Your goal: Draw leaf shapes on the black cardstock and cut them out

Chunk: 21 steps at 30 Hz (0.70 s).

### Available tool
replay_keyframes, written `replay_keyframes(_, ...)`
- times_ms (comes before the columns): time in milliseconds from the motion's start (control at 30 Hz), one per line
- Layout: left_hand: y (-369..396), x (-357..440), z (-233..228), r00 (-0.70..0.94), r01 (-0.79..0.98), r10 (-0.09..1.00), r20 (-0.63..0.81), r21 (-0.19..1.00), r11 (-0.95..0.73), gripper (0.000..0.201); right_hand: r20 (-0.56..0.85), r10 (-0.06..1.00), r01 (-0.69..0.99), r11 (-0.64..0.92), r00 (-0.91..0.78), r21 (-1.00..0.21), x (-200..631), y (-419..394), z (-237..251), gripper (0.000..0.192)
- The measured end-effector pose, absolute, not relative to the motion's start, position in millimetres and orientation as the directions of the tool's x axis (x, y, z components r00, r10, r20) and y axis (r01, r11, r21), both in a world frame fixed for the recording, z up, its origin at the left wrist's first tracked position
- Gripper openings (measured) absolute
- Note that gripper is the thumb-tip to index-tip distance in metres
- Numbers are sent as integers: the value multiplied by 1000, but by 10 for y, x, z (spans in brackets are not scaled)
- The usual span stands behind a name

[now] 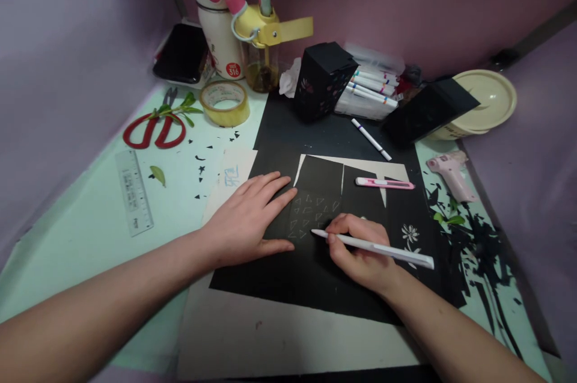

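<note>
While the left hand [250, 217] lies spread and empty on the black paper [279, 278], the right hand [360, 254] pinches a white pen [383, 249] over the paper's middle.

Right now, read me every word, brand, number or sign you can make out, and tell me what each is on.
"316": red round label on the white bottle; the line above it is too small to read.
Blue handwriting on the pale sheet: unclear.
Clear ruler, yellow tape roll, cream bowl: markings too small or blurred.
</note>
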State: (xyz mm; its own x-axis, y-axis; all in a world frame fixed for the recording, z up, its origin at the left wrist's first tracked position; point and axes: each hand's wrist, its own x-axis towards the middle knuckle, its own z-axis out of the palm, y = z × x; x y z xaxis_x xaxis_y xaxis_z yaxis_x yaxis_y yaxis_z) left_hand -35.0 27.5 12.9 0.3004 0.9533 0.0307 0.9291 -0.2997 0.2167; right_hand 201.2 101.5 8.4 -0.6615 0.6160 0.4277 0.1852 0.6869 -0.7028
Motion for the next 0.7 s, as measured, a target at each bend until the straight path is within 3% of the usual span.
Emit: replay_keyframes(700,274,-351,130,302,919,952,42,251,-303,88,357,620,217,659,-698,-721,2017,1020,102,12)
